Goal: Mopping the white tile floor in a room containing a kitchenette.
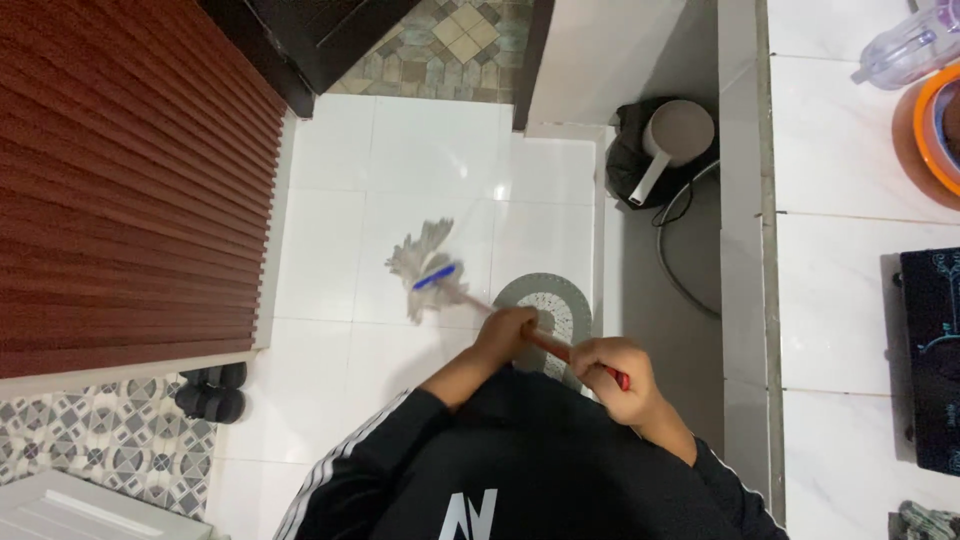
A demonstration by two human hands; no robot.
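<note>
I hold a mop with both hands over a white tiled floor. Its grey string head, with a blue clamp, rests on the tiles ahead of me and looks blurred. My left hand grips the red handle lower down, closer to the mop head. My right hand grips the handle's upper end, near my chest. Black sleeves with white stripes cover my arms.
A grey oval mat lies under the handle. A black bag with a grey scoop and a cable sit by the white counter on the right. A reddish-brown ribbed panel fills the left; dark shoes stand beside it.
</note>
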